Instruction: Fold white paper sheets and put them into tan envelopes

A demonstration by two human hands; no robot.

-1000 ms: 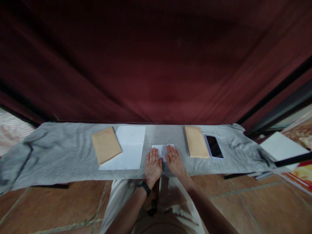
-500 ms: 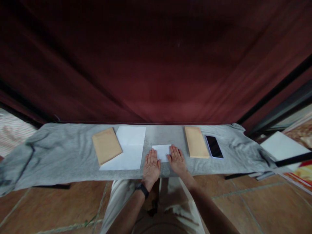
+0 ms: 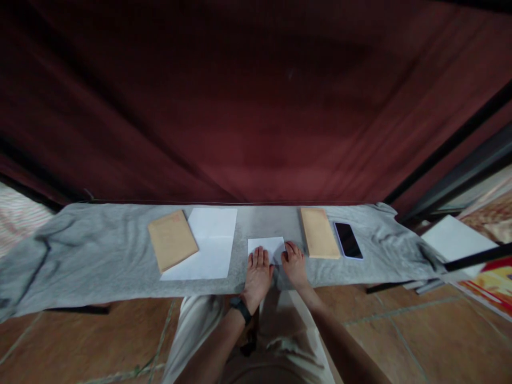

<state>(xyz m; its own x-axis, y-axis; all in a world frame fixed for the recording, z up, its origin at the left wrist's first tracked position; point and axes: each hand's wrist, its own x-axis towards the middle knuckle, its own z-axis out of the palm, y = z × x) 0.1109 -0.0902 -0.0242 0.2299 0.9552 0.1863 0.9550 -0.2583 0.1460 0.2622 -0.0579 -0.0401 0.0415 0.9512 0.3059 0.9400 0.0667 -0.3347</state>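
Observation:
A small folded sheet of white paper [image 3: 265, 245] lies flat on the grey cloth before me. My left hand [image 3: 258, 273] rests flat on the lower part of this paper, fingers stretched out; a dark watch is on that wrist. At the paper's right edge, the fingers of my right hand [image 3: 295, 263] are curled in and closed on the edge. The fingers and palms cover the paper's near side. Left of my hands lies a larger white sheet [image 3: 214, 250] with a crease across it.
Brown envelopes [image 3: 173, 241] overlap the large sheet's left side. Another brown envelope stack [image 3: 320, 233] and a phone [image 3: 349, 241] lie to the right. Grey cloth [image 3: 100, 245] covers the narrow table. A dark red curtain [image 3: 256, 133] hangs behind it.
My left hand has slid right, from the paper's left edge onto its middle. My right hand has gone from flat fingers to curled ones at the right edge.

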